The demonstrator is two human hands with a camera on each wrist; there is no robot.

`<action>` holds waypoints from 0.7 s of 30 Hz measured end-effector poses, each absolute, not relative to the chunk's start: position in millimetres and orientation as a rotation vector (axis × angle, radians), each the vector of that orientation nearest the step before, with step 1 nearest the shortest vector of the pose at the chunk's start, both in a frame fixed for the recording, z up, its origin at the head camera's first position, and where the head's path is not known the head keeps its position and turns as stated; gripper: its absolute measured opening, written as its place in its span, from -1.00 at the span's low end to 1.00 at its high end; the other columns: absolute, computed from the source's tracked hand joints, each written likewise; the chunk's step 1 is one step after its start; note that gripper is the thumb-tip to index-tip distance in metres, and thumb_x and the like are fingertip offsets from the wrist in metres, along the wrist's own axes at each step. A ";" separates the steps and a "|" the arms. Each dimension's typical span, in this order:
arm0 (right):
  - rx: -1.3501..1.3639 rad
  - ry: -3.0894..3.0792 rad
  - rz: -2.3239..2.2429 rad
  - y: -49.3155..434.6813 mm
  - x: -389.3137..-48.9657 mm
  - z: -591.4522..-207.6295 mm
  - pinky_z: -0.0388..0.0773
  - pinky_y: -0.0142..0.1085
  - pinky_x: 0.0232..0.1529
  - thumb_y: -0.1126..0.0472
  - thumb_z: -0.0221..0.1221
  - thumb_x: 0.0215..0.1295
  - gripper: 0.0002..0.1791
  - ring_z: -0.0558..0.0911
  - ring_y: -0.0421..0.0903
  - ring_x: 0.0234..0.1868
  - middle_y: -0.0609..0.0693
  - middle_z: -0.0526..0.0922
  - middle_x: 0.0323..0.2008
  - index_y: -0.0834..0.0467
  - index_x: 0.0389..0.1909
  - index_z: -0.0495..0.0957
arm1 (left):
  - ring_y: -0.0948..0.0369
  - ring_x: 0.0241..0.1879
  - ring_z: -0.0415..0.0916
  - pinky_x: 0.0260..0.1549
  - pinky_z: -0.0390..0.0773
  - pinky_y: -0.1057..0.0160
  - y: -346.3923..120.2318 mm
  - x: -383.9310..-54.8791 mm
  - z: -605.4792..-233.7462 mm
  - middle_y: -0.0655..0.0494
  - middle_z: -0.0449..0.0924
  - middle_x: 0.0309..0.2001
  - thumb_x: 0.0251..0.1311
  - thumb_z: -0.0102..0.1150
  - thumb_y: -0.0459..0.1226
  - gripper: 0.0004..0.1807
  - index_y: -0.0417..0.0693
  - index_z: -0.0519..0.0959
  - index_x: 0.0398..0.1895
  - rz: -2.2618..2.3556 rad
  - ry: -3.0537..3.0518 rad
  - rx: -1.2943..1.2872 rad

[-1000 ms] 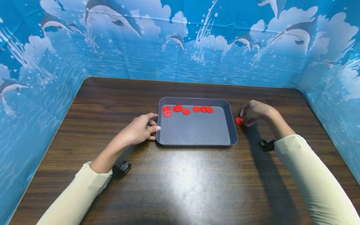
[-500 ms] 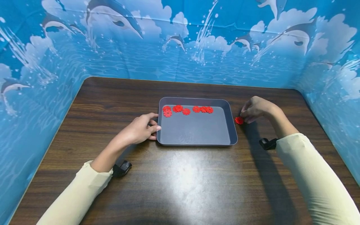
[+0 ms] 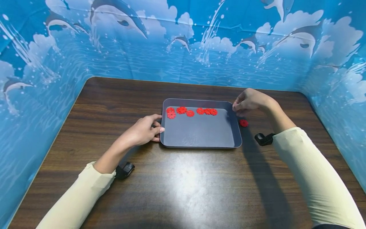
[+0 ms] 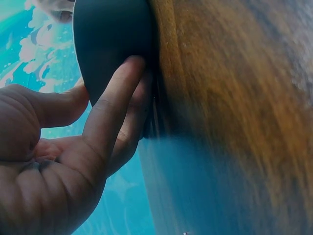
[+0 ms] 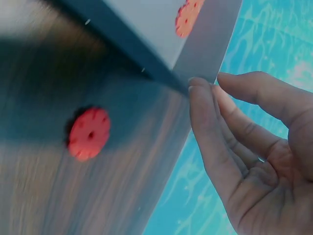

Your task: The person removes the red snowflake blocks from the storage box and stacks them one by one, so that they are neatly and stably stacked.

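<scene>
A dark grey baking tray [image 3: 200,135] lies mid-table. My left hand [image 3: 145,129] grips its left side, thumb at the rim and fingers [image 4: 115,93] against the outer wall. Several red notched plastic discs [image 3: 200,111] lie along the tray's back part, some overlapping. Another red notched disc [image 5: 90,133], with a hole in its centre, rests on the table just right of the tray. At the tray's back right corner is my right hand [image 3: 248,101], its fingers loosely bent; in the right wrist view no disc shows between thumb and fingertips [image 5: 200,98].
The dark wood-grain table [image 3: 120,197] has rounded far corners. A blue curtain [image 3: 128,63] with dolphins stands along its back and sides. Black wrist cameras [image 3: 125,170] sit below both hands.
My right hand has left the red disc outside the tray and moved up and left to the tray's back right corner. That disc and my left hand stay where they were.
</scene>
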State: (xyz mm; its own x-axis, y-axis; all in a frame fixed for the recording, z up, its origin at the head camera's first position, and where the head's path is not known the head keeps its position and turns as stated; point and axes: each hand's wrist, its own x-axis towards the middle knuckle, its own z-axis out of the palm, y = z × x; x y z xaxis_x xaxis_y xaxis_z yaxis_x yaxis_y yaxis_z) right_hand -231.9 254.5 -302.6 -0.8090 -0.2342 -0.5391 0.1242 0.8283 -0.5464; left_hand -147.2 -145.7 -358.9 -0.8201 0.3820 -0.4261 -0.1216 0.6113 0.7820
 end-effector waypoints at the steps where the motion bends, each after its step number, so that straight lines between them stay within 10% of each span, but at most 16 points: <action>1: -0.087 2.386 -0.775 250.5 -232.9 -302.0 0.89 -0.14 -0.10 0.28 0.25 0.58 -0.71 0.82 -0.16 -0.28 0.14 0.85 -0.24 0.46 0.08 0.65 | -0.04 0.04 0.78 -0.04 0.88 0.21 -145.9 -147.2 -358.9 -0.39 0.46 0.36 0.68 0.02 -0.30 -0.29 -0.24 0.03 0.74 1.159 2.267 0.207; 21: -0.022 2.291 -0.860 193.2 -243.4 -324.5 0.90 -0.13 -0.07 0.30 0.33 0.50 -0.54 0.84 -0.09 -0.27 0.29 0.83 -0.06 0.50 0.28 0.56 | -0.04 0.02 0.80 -0.06 0.88 0.21 -146.8 -147.5 -360.2 -0.39 0.48 0.32 0.68 0.03 -0.32 -0.30 -0.25 0.04 0.73 1.169 2.274 0.211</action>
State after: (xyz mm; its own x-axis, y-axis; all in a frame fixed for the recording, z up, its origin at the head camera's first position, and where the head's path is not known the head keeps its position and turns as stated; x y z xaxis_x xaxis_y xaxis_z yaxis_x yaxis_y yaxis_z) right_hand -243.4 193.2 -324.5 -0.7679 -0.2396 -0.5940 0.2104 0.7816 -0.5872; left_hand -147.5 -146.8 -360.2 -0.8261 0.3822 -0.4142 -0.1146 0.6057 0.7874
